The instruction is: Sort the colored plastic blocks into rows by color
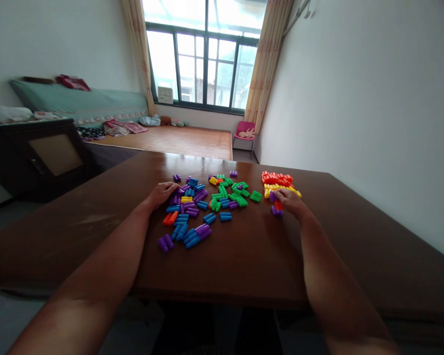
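My left hand (164,194) rests at the left edge of a loose pile of bullet-shaped plastic building blocks, its fingers curled together. A purple block (184,189) lies right at its fingertips; whether the fingers hold anything is hidden. On the right, my right hand (289,199) pinches a purple building block (272,196). Just below its fingers are an orange block (278,205) and another purple block (277,212). Behind that hand, yellow blocks (281,188) form a row, with rows of red-orange blocks (277,177) beyond them.
Green blocks (240,200) and blue blocks (225,216) lie scattered mid-table, with joined blue and purple blocks (198,236) nearer me. The brown table (244,266) has its front edge close to my body. Beyond stand a bed (185,140), a pink chair (245,129) and a dark cabinet (11,148).
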`<move>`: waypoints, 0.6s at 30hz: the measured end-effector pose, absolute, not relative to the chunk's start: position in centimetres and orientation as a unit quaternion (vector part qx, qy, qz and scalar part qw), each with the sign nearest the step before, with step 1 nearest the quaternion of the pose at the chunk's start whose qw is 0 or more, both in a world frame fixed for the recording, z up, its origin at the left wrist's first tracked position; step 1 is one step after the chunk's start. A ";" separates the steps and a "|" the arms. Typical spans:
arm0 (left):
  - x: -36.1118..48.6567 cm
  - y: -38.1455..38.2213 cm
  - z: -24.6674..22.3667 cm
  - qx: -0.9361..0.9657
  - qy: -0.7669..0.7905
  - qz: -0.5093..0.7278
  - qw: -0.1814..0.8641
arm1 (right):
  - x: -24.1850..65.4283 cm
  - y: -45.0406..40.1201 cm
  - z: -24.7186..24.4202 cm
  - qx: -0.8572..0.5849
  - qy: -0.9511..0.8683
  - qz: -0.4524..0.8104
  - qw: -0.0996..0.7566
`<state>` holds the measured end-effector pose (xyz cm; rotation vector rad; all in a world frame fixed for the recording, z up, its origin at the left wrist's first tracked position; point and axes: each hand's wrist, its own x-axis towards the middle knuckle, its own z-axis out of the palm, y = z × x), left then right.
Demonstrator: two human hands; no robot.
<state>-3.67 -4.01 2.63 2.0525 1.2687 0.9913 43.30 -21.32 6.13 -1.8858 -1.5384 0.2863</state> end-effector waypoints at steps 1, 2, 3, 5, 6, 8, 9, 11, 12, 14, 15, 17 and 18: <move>-3.7 -4.0 2.7 0.760 0.469 0.366 0.262 | 45.4 -21.4 5.7 -0.746 -0.562 0.138 0.331; -3.7 -4.0 2.7 0.760 0.470 0.365 0.261 | 47.1 -21.5 5.2 -0.763 -0.533 0.159 0.329; -3.7 -4.1 2.8 0.760 0.471 0.363 0.261 | 48.4 -21.6 4.7 -0.775 -0.510 0.178 0.329; -3.6 -4.1 2.9 0.758 0.477 0.361 0.259 | 49.7 -21.9 3.8 -0.784 -0.479 0.212 0.332; -3.6 -4.2 2.9 0.758 0.479 0.359 0.259 | 49.9 -22.0 3.5 -0.784 -0.474 0.228 0.329; -3.5 -4.3 3.0 0.759 0.479 0.357 0.259 | 49.7 -22.0 3.0 -0.784 -0.480 0.246 0.308; -3.5 -4.3 3.1 0.760 0.479 0.355 0.260 | 49.6 -22.0 2.9 -0.788 -0.484 0.240 0.296; -3.5 -4.3 3.1 0.761 0.478 0.355 0.258 | 49.2 -21.8 3.0 -0.805 -0.487 0.195 0.279; -3.5 -4.4 3.1 0.761 0.478 0.356 0.257 | 48.9 -21.6 3.1 -0.814 -0.483 0.166 0.276; -3.6 -4.4 3.2 0.763 0.477 0.355 0.254 | 48.0 -21.2 3.5 -0.823 -0.472 0.112 0.295; -3.6 -4.4 3.2 0.764 0.477 0.355 0.251 | 47.2 -21.0 3.7 -0.820 -0.471 0.089 0.314; -3.6 -4.4 3.1 0.765 0.478 0.355 0.245 | 44.8 -20.3 4.0 -0.791 -0.478 0.059 0.376; -3.6 -4.4 3.1 0.766 0.479 0.354 0.243 | 43.4 -20.0 4.1 -0.768 -0.489 0.055 0.410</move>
